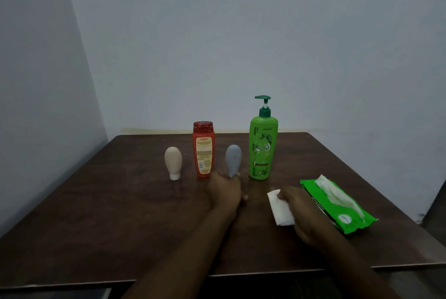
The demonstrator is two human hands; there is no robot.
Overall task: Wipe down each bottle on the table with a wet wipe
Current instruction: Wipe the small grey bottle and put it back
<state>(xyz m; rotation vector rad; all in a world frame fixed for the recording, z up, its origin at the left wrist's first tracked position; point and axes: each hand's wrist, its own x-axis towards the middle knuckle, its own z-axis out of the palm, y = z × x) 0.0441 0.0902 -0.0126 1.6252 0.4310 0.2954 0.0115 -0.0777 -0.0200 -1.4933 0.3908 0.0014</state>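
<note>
Several bottles stand in a row across the dark wooden table [120, 214]: a small beige bottle [173, 159] on its white cap, a red bottle [203, 149], a small grey-blue bottle [233, 159] and a tall green pump bottle [263, 146]. My left hand [225, 192] reaches to the base of the grey-blue bottle, its fingers at the bottle's lower end. My right hand [299, 207] holds a folded white wet wipe [280, 209] just above the table, beside the green wipe pack.
A green wet wipe pack [337, 204] lies at the right of the table, a wipe sticking out of its opening. Pale walls close in behind and to the left. The table's front edge runs just below my forearms.
</note>
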